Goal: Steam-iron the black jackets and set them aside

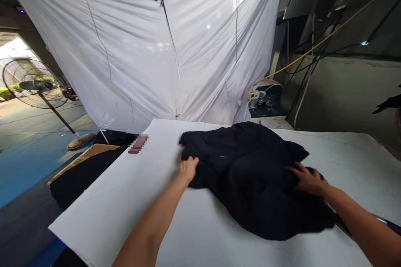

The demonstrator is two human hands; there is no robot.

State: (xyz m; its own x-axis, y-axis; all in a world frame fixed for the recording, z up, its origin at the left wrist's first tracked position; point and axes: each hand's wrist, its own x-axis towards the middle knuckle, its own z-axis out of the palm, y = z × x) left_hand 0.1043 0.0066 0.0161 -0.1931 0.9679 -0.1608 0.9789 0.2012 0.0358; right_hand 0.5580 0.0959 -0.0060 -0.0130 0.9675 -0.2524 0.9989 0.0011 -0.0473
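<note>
A dark black garment, crumpled and partly spread, lies across the white table. At its left edge, my left hand has its fingers closed on the cloth. My right hand grips the garment's right side, its fingers partly sunk in the folds. A small pale mark shows on the upper middle of the fabric. Which part of the garment each hand holds cannot be made out. Below my right forearm, a dark, thin-edged object shows in part.
A pixelated reddish item lies near the table's left edge. Dark cloth sits beside the table. A white sheet hangs behind, with a pedestal fan at left. Machine equipment stands beyond the back right edge.
</note>
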